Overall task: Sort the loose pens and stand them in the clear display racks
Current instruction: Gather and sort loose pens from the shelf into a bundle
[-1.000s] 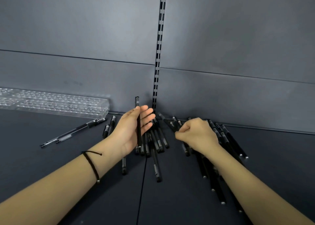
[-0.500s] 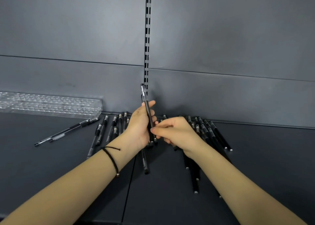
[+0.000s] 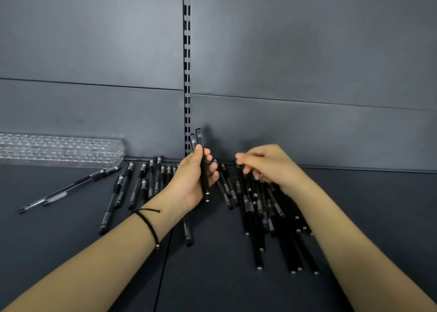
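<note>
My left hand (image 3: 190, 181) grips two black pens (image 3: 198, 139) upright, their caps sticking up above my fingers. To its right, my right hand (image 3: 272, 166) hovers with its fingers curled down over a heap of black pens (image 3: 260, 219) lying on the dark shelf. The fingertips are blurred, and I cannot tell whether they pinch a pen. Several more black pens (image 3: 139, 184) lie side by side left of my left wrist. A clear display rack (image 3: 59, 150) with rows of holes lies at the far left against the back wall, with no pens standing in it.
Two clear-barrelled pens (image 3: 63, 192) lie at a slant in front of the rack. A slotted metal upright (image 3: 187, 75) runs up the grey back panel behind my left hand. One lone pen (image 3: 188, 231) lies under my left wrist.
My right hand has drawn away from my left hand and moved right, back over the heap. My left hand now holds two pens instead of one.
</note>
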Tool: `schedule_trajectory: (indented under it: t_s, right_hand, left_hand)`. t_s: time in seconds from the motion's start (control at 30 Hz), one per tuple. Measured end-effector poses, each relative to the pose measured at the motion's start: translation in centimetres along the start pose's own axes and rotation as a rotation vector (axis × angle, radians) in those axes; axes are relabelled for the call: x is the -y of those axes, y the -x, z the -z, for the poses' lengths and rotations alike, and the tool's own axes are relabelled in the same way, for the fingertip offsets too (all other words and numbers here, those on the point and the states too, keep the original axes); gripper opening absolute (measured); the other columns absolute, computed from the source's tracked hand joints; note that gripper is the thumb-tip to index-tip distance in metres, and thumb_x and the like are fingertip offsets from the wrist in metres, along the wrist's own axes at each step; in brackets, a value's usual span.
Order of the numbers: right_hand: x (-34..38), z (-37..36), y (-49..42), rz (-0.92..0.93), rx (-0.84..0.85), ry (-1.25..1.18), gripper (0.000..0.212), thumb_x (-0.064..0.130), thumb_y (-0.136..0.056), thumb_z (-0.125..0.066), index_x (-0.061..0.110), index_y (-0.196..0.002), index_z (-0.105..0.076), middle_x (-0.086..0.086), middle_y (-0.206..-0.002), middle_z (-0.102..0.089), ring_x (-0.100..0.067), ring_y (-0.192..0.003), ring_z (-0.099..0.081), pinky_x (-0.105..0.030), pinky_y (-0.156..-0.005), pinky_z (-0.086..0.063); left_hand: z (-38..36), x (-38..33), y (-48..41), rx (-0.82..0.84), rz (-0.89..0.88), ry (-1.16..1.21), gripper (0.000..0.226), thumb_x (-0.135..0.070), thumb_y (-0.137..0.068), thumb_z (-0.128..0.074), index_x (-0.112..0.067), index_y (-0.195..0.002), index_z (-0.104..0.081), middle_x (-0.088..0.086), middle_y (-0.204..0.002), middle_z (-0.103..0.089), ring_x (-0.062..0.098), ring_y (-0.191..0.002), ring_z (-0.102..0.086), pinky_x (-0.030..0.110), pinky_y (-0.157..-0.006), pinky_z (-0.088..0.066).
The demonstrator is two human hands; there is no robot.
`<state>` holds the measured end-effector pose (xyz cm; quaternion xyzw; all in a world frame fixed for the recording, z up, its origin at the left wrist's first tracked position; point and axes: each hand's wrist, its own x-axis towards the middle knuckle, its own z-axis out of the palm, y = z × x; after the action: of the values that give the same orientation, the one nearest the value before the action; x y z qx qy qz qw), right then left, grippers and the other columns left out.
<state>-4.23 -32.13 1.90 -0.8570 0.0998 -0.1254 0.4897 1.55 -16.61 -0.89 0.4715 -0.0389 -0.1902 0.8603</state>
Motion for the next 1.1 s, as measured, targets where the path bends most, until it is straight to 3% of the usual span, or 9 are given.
schedule_trajectory:
  t_s: [0.07, 0.17, 0.3, 0.4, 0.63, 0.77, 0.97, 1.1]
  right_hand:
    - [-1.9, 1.9, -0.8, -0.022, -0.157, 0.247, 0.027, 0.031, -0.088, -0.068, 0.017, -0.065, -0.068, 0.001, -0.062, -0.064, -0.006, -0.047, -0.052, -0.019, -0.051, -0.046]
    - [-3.5, 2.8, -1.1, -0.096, -0.154, 0.503, 0.038, 0.042, -0.087, -0.067, 0.012, -0.063, -0.066, 0.000, -0.062, -0.064, -0.017, -0.063, -0.061, -0.034, -0.072, -0.054]
    - [-2.3, 1.2, -0.3, -0.156, -0.098, 0.649, 0.041, 0.061, -0.082, -0.062, 0.022, -0.075, -0.066, 0.005, -0.078, -0.067, -0.017, -0.078, -0.063, -0.030, -0.067, -0.046]
    - [-1.8, 0.2, 0.1, -0.161, -0.085, 0.805, 0.045, 0.065, -0.079, -0.063, 0.021, -0.087, -0.063, 0.006, -0.083, -0.065, -0.016, -0.081, -0.063, -0.029, -0.065, -0.043]
    - [-1.8, -0.7, 0.4, -0.152, 0.004, 0.732, 0.040, 0.058, -0.074, -0.073, 0.027, -0.095, -0.058, 0.010, -0.094, -0.061, -0.012, -0.092, -0.059, -0.030, -0.077, -0.044]
    - [-1.1, -0.9, 0.7, -0.161, 0.013, 0.809, 0.045, 0.056, -0.076, -0.072, 0.016, -0.097, -0.067, 0.003, -0.095, -0.068, -0.015, -0.087, -0.062, -0.029, -0.069, -0.046]
    - [-0.9, -1.0, 0.6, -0.177, -0.015, 0.848, 0.031, 0.038, -0.079, -0.071, 0.013, -0.096, -0.066, -0.002, -0.095, -0.069, -0.021, -0.087, -0.065, -0.029, -0.068, -0.048]
    - [-0.9, -1.3, 0.7, -0.138, -0.060, 0.845, 0.023, 0.032, -0.080, -0.070, 0.010, -0.084, -0.066, -0.002, -0.084, -0.070, -0.022, -0.080, -0.066, -0.028, -0.064, -0.048]
  left_hand:
    - [-0.1, 0.3, 0.0, 0.043, 0.039, 0.036, 0.029, -0.035, -0.104, -0.042, -0.017, -0.083, -0.053, -0.003, -0.065, -0.052, 0.009, -0.049, -0.046, 0.021, -0.042, -0.043]
    - [-0.2, 0.7, 0.2, 0.091, 0.060, 0.018, 0.028, -0.033, -0.104, -0.041, -0.016, -0.085, -0.053, -0.004, -0.059, -0.044, 0.007, -0.041, -0.034, 0.018, -0.036, -0.031]
    - [0.0, 1.1, 0.2, 0.073, 0.062, -0.023, 0.027, -0.033, -0.104, -0.041, -0.015, -0.088, -0.053, -0.006, -0.053, -0.039, 0.006, -0.038, -0.030, 0.018, -0.034, -0.027]
    - [0.2, 1.1, 0.0, 0.039, 0.061, -0.020, 0.027, -0.033, -0.105, -0.041, -0.016, -0.088, -0.053, -0.007, -0.051, -0.039, 0.006, -0.037, -0.030, 0.018, -0.033, -0.026]
    - [0.5, 1.1, 0.1, 0.043, 0.069, -0.031, 0.027, -0.032, -0.105, -0.041, -0.015, -0.089, -0.053, -0.007, -0.051, -0.038, 0.006, -0.037, -0.030, 0.017, -0.034, -0.027]
    - [0.7, 1.0, 0.1, 0.043, 0.053, -0.038, 0.026, -0.032, -0.104, -0.041, -0.015, -0.090, -0.054, -0.007, -0.051, -0.039, 0.006, -0.038, -0.030, 0.017, -0.034, -0.027]
    - [0.9, 1.1, -0.1, 0.038, 0.053, -0.048, 0.026, -0.031, -0.104, -0.042, -0.014, -0.089, -0.054, -0.007, -0.052, -0.039, 0.006, -0.039, -0.031, 0.018, -0.034, -0.028]
    - [0.8, 1.2, 0.0, 0.047, 0.047, -0.087, 0.024, -0.032, -0.104, -0.042, -0.014, -0.092, -0.054, -0.006, -0.053, -0.039, 0.007, -0.040, -0.031, 0.019, -0.036, -0.028]
